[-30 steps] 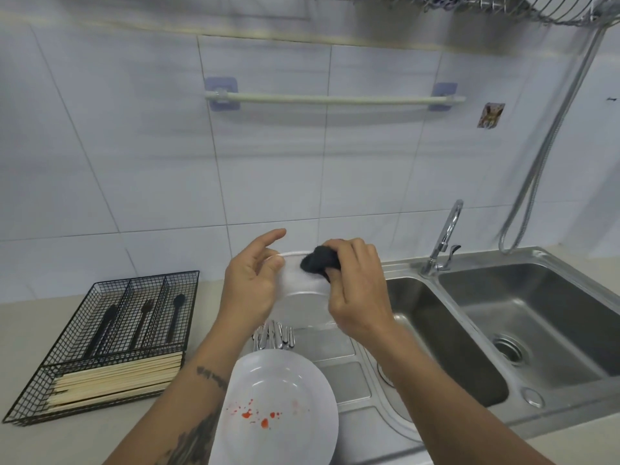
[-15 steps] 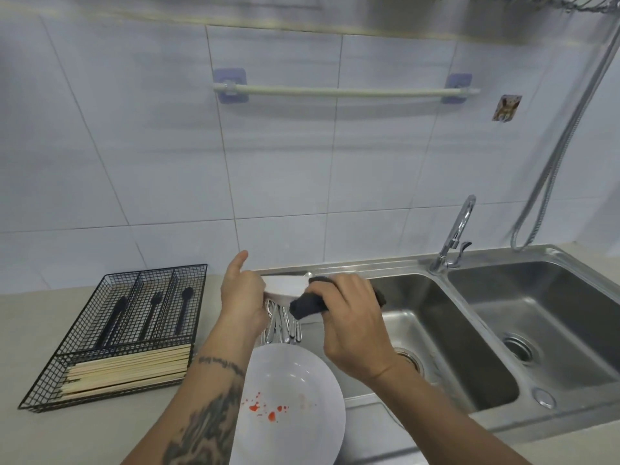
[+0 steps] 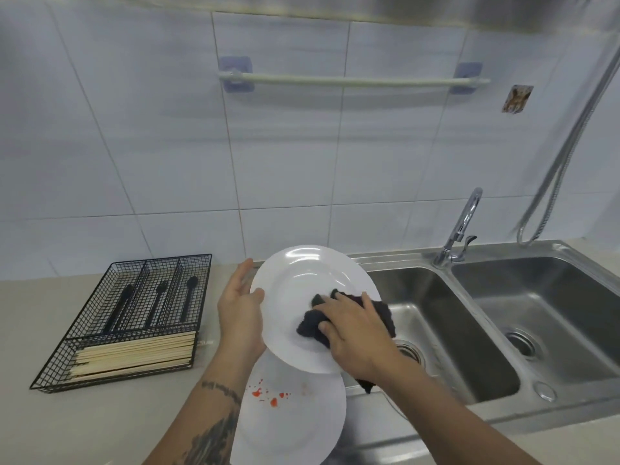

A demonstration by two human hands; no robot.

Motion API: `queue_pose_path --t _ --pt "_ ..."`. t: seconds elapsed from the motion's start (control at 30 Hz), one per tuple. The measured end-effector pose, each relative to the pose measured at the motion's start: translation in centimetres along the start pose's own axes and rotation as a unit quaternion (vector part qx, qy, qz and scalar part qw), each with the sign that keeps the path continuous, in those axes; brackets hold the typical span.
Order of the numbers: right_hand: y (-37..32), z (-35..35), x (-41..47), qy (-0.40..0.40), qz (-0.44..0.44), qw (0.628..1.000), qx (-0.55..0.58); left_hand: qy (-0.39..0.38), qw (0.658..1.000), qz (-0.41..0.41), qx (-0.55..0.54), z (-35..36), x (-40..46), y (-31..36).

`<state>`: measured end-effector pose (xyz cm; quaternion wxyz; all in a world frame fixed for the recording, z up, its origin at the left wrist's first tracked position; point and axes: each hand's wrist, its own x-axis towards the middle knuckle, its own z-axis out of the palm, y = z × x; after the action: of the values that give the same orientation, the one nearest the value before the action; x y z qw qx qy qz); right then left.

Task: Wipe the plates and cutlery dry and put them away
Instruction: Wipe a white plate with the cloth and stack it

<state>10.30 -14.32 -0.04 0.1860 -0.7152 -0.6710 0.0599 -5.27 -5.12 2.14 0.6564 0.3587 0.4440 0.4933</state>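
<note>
Since half a second ago I have turned the round white plate from edge-on to face-up; it is now tilted toward me, so its whole hollow is open to the wipe.

Nearest lies a second white plate with red specks, flat on the counter's front edge beside the sink, partly under the held one, presumably awaiting its turn.

My left hand steadies the held plate at its left rim, thumb on the face, fingers behind and unseen. My right hand presses a dark crumpled cloth into the plate's centre, fingers spread and bent over it.

Work proceeds over the steel double sink, which I judge catches drips.

Farther left, the black wire cutlery tray holds dark utensils and pale chopsticks.
</note>
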Motion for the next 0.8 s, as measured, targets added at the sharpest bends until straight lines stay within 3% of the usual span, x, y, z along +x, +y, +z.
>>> queue_pose_path --t 0.17,0.23,0.4,0.67,0.8 --pt "-2.7 1.3 1.2 0.006 -0.048 0.999 0.010 0.000 0.999 -0.003 -0.047 -1.1 -0.9 -0.5" --pt "-2.1 1.6 1.4 0.010 -0.029 1.000 -0.003 0.018 0.998 0.005 -0.057 -2.8 -1.1 -0.5" --pt "-3.1 3.0 1.8 0.058 -0.026 0.991 -0.119 0.097 0.993 0.027 -0.063 -9.1 -2.3 -0.3" --pt "-9.1 6.9 1.0 0.042 -0.108 0.991 0.068 0.270 0.957 0.060 -0.083 -20.0 -6.5 0.2" --pt "-11.8 8.6 0.9 0.023 -0.144 0.985 0.096 0.329 0.937 0.070 -0.098 -23.8 -8.2 -0.4"
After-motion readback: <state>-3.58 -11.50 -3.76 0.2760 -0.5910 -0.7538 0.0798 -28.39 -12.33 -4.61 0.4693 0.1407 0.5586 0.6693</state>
